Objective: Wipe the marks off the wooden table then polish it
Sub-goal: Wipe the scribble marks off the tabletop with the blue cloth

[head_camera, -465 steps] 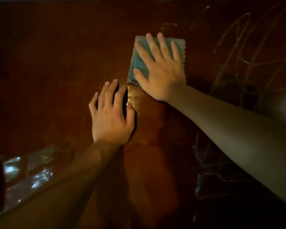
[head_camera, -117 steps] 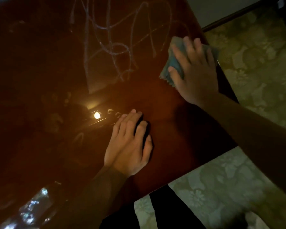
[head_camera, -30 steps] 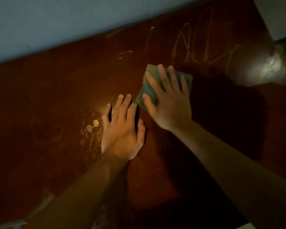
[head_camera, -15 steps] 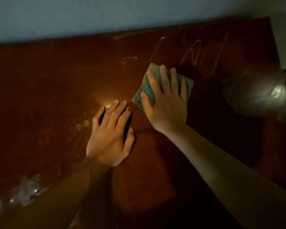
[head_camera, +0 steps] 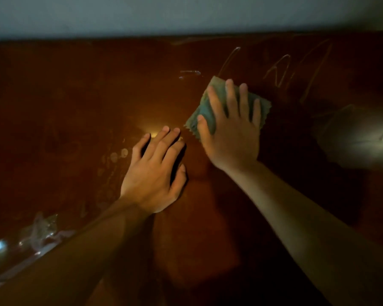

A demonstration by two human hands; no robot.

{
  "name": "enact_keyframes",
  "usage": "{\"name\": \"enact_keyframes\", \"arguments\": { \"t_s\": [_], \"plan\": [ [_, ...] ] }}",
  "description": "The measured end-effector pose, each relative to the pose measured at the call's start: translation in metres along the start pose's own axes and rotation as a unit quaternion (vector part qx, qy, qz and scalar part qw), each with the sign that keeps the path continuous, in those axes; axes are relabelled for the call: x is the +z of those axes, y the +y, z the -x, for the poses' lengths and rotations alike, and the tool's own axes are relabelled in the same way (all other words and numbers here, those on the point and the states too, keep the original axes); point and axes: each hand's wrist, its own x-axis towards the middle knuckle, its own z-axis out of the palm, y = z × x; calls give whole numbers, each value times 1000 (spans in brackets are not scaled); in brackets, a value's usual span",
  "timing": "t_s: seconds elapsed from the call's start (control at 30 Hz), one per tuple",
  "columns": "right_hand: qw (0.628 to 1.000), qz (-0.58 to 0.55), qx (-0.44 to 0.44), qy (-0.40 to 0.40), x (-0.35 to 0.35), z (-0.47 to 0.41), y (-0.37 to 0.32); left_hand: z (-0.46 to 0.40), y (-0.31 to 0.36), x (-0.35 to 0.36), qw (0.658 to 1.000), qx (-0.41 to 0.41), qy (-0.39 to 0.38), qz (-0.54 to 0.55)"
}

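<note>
The glossy dark red-brown wooden table [head_camera: 64,107] fills the view. A folded blue-green cloth [head_camera: 205,109] lies flat on it right of centre, and my right hand [head_camera: 230,131] presses down on it with fingers spread. My left hand [head_camera: 155,171] rests palm-down on the bare wood just left of the cloth, holding nothing. Pale scribbled marks [head_camera: 296,71] run across the far right of the table beyond the cloth, and a short streak [head_camera: 189,72] lies just left of them. Small smudges [head_camera: 117,155] sit beside my left hand.
A pale wall [head_camera: 186,14] runs along the table's far edge. Bright reflections show on the wood at the right [head_camera: 363,138] and at the near left [head_camera: 35,230]. The table's right corner is at the top right of the view.
Both hands sit a little farther from the far edge in the view as the camera tilts. The cloth under my right hand has barely shifted; my left hand stays flat.
</note>
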Motion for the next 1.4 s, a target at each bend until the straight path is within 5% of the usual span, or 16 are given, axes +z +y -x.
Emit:
{"name": "enact_keyframes", "arguments": {
  "t_s": [0.23,0.53,0.83,1.4],
  "plan": [
    [995,-15,100,24,-2,-44,24,1,-1,0,1000,-2,8,13],
    [1000,-2,-18,15,1,-37,-13,0,1,-2,1000,-9,-5,12],
    [997,-3,77,26,0,-37,-6,1,-2,0,1000,0,10,11],
    [998,-2,-61,19,4,-27,-8,-1,0,-2,1000,-1,-2,-9]
  ]
}}
